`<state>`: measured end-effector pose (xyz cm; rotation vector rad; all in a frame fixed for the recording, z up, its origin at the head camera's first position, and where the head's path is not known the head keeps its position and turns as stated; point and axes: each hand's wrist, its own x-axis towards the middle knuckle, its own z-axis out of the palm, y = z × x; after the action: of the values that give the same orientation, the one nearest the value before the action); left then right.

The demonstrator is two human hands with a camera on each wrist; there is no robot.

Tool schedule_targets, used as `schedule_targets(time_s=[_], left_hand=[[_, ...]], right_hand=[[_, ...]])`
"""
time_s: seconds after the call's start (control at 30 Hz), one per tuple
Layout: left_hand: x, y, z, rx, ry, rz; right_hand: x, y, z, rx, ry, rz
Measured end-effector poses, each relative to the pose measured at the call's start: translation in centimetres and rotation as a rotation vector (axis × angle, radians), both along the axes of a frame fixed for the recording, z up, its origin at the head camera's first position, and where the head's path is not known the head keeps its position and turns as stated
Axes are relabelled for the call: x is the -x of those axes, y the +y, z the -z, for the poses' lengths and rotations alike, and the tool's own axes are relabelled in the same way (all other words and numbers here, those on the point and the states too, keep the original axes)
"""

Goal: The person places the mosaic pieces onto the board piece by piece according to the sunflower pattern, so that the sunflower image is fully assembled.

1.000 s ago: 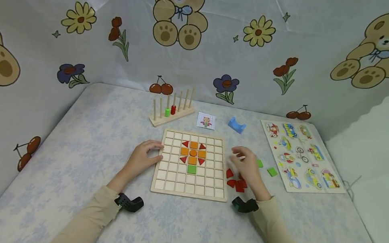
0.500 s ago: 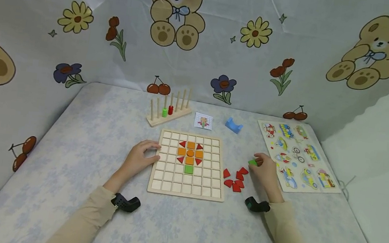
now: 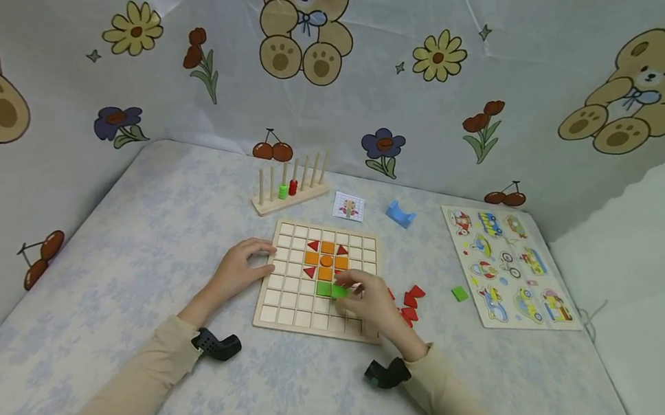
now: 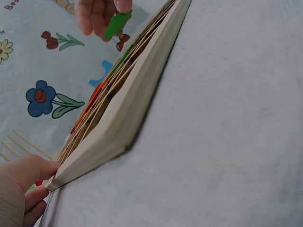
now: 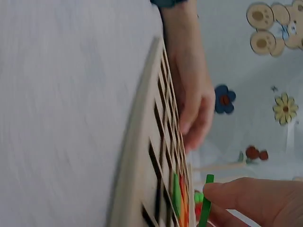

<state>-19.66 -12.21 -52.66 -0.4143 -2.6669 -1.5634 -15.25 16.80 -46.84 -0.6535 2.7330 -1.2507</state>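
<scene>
My right hand (image 3: 375, 304) pinches a green square tile (image 3: 338, 293) between thumb and finger, low over the wooden grid board (image 3: 288, 316). In the right wrist view the green tile (image 5: 206, 203) stands on edge in the fingertips, apart from the board. My left hand (image 3: 238, 269) touches the board's left edge with thumb and fingertips. Orange squares, an orange disc (image 3: 326, 261) and red triangles (image 3: 309, 272) form a pattern on the grid. A laid green square (image 3: 323, 289) sits below it. My right hand partly hides the lower right triangle and nearby cells.
Several red pieces (image 3: 411, 297) lie right of the board, partly behind my right hand. Another green tile (image 3: 459, 294) lies near the picture puzzle board (image 3: 508, 270). Behind stand a peg rack (image 3: 292, 200), a pattern card (image 3: 348, 207) and a blue piece (image 3: 400, 214).
My right hand reached right and picked up a green tile beside the red pieces. It then carried the tile left over the board, beside the laid green square. My left hand stayed put.
</scene>
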Motion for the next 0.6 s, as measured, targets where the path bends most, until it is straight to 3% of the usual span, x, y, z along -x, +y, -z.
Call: schedule_targets(time_s=[0.13,0.4,0.5,0.6], left_hand=[[-0.1,0.2,-0.1,0.0,0.002,-0.002],[-0.2,0.3,-0.4,0.001,-0.012,-0.006],[-0.2,0.2,-0.3,0.007,0.002,-0.006],[-0.3,0.1,-0.3,0.005,0.015,-0.002]], right_hand=[[-1.0,-2.2,0.8,-0.032,-0.005,-0.082],[-1.5,-2.4,1.3,-0.009,0.014,-0.061],[-1.5,-1.3,1.2,0.018,0.033,-0.029],[-1.1,1.1,1.1,0.032,0.072,0.07]])
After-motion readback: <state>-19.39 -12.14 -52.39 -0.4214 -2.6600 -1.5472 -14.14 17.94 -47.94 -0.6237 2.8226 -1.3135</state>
